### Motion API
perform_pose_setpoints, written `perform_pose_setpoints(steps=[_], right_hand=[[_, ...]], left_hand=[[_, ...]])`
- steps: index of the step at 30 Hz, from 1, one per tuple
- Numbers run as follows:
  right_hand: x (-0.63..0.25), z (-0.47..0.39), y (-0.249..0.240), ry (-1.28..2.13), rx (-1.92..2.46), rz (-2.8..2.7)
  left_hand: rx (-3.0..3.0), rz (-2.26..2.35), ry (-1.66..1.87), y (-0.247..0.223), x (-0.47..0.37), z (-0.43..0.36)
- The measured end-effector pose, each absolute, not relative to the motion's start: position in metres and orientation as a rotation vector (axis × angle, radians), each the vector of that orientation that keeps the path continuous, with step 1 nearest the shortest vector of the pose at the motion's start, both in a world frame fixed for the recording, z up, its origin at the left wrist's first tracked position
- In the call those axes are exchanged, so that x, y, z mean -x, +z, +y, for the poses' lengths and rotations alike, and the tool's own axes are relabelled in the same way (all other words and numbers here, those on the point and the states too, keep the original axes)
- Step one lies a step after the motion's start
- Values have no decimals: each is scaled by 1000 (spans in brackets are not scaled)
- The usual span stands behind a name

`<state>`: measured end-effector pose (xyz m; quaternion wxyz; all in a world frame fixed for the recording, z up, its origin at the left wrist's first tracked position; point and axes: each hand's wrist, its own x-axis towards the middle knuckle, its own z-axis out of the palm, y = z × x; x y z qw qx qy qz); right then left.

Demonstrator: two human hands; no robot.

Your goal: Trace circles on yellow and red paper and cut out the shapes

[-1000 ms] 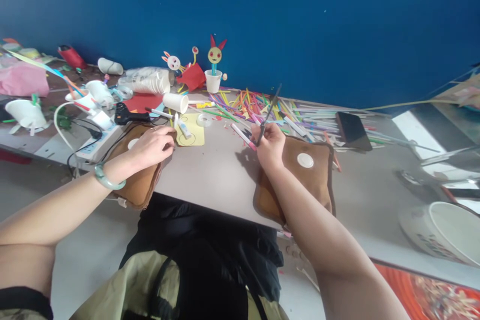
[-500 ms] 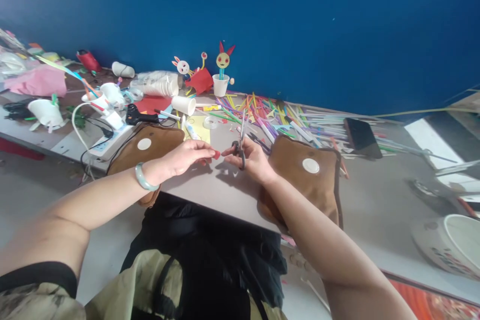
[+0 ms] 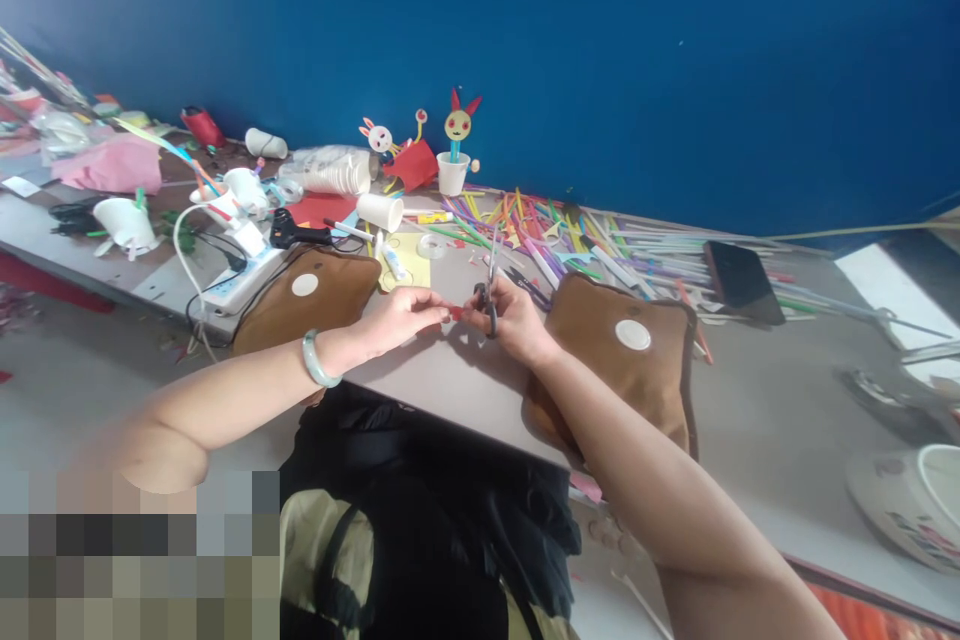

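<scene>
Between the fingertips of my left hand is pinched a small red paper piece, most of it covered by the fingers. My right hand holds a pair of scissors with dark handles, their blades pointing up and away from me. The right thumb and forefinger tips also meet the red piece at its right edge. Both hands are close together just above the front of the table. A brown cushion-like pad lies under my right forearm, and another brown pad is behind my left wrist.
Colourful pipe cleaners and strips are heaped along the wall. A phone lies to the right, near a bowl. Leftward are a power strip, a glue gun, stacked paper cups and a rabbit-eared figure.
My two hands have come together, and the right fingertips now touch the red piece. The whole view has shifted slightly, so the table things appear farther right.
</scene>
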<state>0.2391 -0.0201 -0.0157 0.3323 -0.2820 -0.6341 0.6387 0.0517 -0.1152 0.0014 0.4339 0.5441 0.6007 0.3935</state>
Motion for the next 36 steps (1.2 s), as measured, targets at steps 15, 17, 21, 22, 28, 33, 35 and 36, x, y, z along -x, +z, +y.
perform_pose_setpoints(steps=[15, 17, 21, 22, 28, 33, 35, 36], right_hand=[[-239, -10, -24, 1469, 935, -1505], [-240, -9, -23, 1462, 926, -1489], [-240, -8, -23, 1449, 934, -1500], [-240, -8, -23, 1448, 935, -1498], [-241, -9, -23, 1456, 953, -1491], [-241, -10, -22, 1460, 974, -1498], [-241, -10, -21, 1443, 981, -1513], [-241, -10, -20, 1433, 989, -1521]], left_hand=[[-1784, 2612, 421, 34, 61, -172], [-1600, 2562, 687, 37, 76, -173], [-1414, 2463, 927, 33, 101, -176], [-1383, 2462, 965, 31, 107, -177], [-1184, 2466, 1142, 28, 131, -183], [-1222, 2455, 1112, 21, 125, -185], [-1410, 2366, 1040, 14, 110, -184], [-1671, 2327, 973, 11, 101, -183]])
